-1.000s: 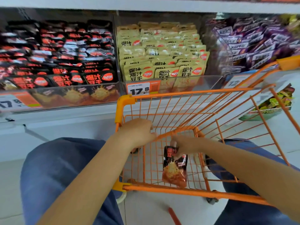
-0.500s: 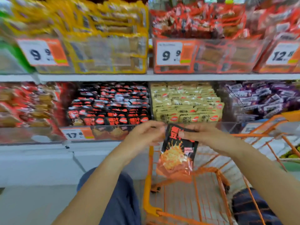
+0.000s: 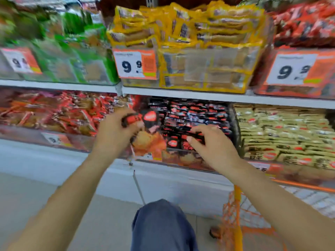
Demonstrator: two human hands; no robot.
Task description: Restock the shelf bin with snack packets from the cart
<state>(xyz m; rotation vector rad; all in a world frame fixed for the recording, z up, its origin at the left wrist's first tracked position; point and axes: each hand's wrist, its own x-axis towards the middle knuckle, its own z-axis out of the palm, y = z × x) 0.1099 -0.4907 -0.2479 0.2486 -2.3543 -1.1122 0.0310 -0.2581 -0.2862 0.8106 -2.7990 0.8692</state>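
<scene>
My left hand [image 3: 116,136] grips a black and orange snack packet [image 3: 146,140] by its top edge and holds it upright at the front left of the shelf bin [image 3: 183,161]. The bin is a clear-fronted one on the lower shelf, full of matching black and orange packets [image 3: 195,115]. My right hand [image 3: 212,147] is just to the right of the held packet, fingers loosely bent and touching the bin's front row. The picture is blurred there. The orange wire cart [image 3: 235,221] shows at the lower right, its inside mostly out of view.
Neighbouring bins hold red packets [image 3: 54,113] on the left and beige packets [image 3: 282,134] on the right. The upper shelf carries green [image 3: 72,57], yellow [image 3: 199,33] and red [image 3: 308,22] packets behind 9.9 price tags. My knee in blue trousers [image 3: 161,225] is below my hands.
The packet came up out of the cart to the lower shelf bin. Both hands pinched it half a second ago; now only my left hand holds it and my right has moved to the bin.
</scene>
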